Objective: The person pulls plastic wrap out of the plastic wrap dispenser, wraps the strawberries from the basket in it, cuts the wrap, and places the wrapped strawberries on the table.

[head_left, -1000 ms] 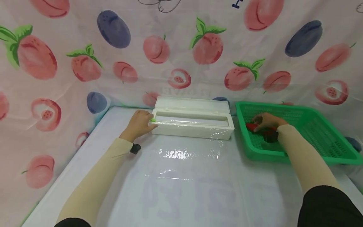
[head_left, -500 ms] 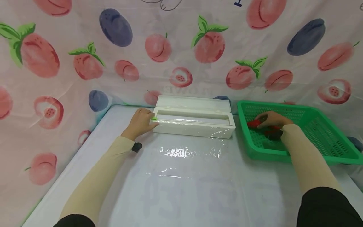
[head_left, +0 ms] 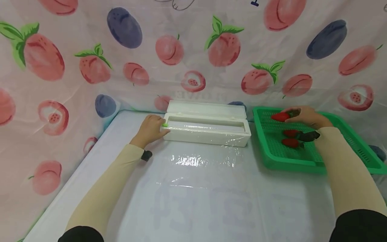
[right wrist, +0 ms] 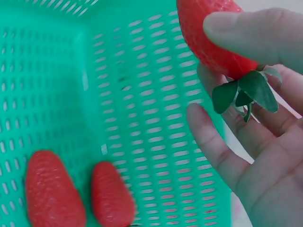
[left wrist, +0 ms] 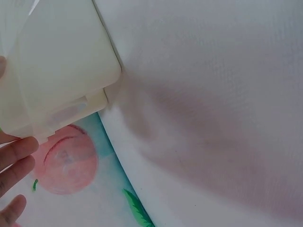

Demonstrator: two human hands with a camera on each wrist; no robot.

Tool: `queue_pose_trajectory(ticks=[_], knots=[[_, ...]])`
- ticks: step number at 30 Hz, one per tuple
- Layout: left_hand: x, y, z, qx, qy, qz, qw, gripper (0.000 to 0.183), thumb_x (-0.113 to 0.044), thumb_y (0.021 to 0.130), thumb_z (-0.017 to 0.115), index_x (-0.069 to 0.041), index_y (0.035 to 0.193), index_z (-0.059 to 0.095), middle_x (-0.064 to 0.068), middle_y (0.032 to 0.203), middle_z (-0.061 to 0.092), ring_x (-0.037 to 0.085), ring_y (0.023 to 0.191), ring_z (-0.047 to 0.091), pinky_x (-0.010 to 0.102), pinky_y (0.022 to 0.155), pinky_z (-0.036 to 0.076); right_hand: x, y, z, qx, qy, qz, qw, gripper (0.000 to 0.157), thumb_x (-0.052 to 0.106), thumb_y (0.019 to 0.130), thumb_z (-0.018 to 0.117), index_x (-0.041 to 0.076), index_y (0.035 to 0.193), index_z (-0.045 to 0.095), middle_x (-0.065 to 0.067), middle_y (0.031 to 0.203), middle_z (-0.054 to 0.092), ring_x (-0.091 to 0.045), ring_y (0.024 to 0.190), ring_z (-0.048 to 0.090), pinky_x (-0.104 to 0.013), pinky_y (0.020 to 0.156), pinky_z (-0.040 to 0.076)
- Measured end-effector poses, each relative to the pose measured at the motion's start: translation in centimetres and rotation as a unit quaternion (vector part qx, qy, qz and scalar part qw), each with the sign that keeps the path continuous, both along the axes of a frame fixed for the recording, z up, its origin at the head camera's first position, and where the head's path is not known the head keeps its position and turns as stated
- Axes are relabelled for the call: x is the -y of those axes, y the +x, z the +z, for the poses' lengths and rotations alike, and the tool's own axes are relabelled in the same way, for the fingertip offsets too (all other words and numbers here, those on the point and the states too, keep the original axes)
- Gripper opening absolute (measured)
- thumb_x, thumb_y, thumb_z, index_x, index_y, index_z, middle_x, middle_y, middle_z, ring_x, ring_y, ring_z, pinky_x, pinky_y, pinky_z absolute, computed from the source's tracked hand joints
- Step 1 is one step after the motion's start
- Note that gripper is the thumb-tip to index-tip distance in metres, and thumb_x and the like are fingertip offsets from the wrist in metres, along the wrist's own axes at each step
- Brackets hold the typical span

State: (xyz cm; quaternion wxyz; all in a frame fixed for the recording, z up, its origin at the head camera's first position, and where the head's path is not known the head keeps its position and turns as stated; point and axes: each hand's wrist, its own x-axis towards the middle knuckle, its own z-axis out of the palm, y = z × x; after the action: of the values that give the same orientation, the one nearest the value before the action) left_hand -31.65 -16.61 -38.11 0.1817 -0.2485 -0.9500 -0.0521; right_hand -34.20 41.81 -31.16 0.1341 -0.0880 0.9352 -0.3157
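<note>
My left hand [head_left: 149, 130] grips the left end of a white cling film dispenser [head_left: 205, 139], its thumb at the front. The lid [head_left: 205, 109] is raised, and clear film runs from the roll over the front onto the table. In the left wrist view, fingers [left wrist: 18, 153] show at the corner of the dispenser [left wrist: 61, 56]. Over the green basket [head_left: 281, 164], my right hand [head_left: 308, 116] pinches a red strawberry [head_left: 280, 116] between thumb and fingers. Its green leaves point toward the palm in the right wrist view. Two more strawberries, one [right wrist: 53, 191] larger-looking than the other [right wrist: 112, 195], lie in the basket.
The white table [head_left: 193, 215] reaches to a fruit-print backdrop [head_left: 169, 27] behind the dispenser. Clear film [head_left: 190, 161] lies on the table in front of the dispenser. The basket stands to the dispenser's right, with a narrow gap between them.
My right hand has lifted a strawberry from the basket floor and moved up and to the right, uncovering two others. My left hand keeps its place on the dispenser.
</note>
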Motion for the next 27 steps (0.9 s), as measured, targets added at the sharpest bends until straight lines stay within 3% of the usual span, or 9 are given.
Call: queue_pose_trajectory(ticks=[4,10,15,20,27], knots=[[-0.1,0.0,0.0,0.003,-0.002,-0.001,1.0,0.047,-0.039,0.081,0.071,0.001,0.106,0.068,0.018,0.105,0.068,0.033,0.106,0.062,0.047,0.101,0.041,0.1,0.9,1.9,-0.025,0.001,-0.003,1.0,0.052,0.025,0.087,0.067,0.006,0.132,0.049,0.032,0.096,0.054,0.011,0.089,0.051,-0.021,0.081,0.047],[-0.1,0.1,0.1,0.007,-0.003,-0.003,1.0,0.047,-0.039,0.082,0.07,0.001,0.107,0.068,0.019,0.105,0.068,0.033,0.105,0.062,0.047,0.1,0.041,1.9,3.0,4.9,-0.064,-0.021,-0.005,0.998,0.036,0.017,0.084,0.07,0.025,0.118,0.059,0.028,0.091,0.06,0.006,0.085,0.054,-0.013,0.072,0.044],[0.0,0.2,0.3,-0.002,0.005,-0.004,1.0,0.047,-0.038,0.081,0.07,0.002,0.107,0.068,0.02,0.105,0.068,0.034,0.104,0.062,0.049,0.098,0.042,5.0,5.3,6.6,-0.069,-0.043,0.021,0.997,0.04,0.012,0.084,0.069,0.016,0.123,0.06,0.027,0.097,0.062,0.006,0.091,0.056,-0.013,0.074,0.045],[0.1,0.2,0.4,0.002,0.005,-0.005,1.0,0.048,-0.038,0.082,0.07,0.002,0.107,0.067,0.02,0.106,0.068,0.035,0.105,0.061,0.048,0.099,0.042,8.6,7.7,6.5,-0.075,-0.08,0.059,0.992,0.04,0.005,0.081,0.07,0.008,0.12,0.061,0.022,0.096,0.065,0.001,0.087,0.062,-0.018,0.071,0.051],[0.0,0.0,0.1,0.006,0.005,-0.003,1.0,0.048,-0.039,0.082,0.069,0.001,0.108,0.067,0.02,0.107,0.067,0.035,0.106,0.061,0.048,0.099,0.042,13.3,10.8,4.6,-0.047,-0.136,0.082,0.986,0.043,0.009,0.08,0.073,0.002,0.12,0.059,0.014,0.103,0.064,-0.007,0.09,0.063,-0.024,0.073,0.055]])
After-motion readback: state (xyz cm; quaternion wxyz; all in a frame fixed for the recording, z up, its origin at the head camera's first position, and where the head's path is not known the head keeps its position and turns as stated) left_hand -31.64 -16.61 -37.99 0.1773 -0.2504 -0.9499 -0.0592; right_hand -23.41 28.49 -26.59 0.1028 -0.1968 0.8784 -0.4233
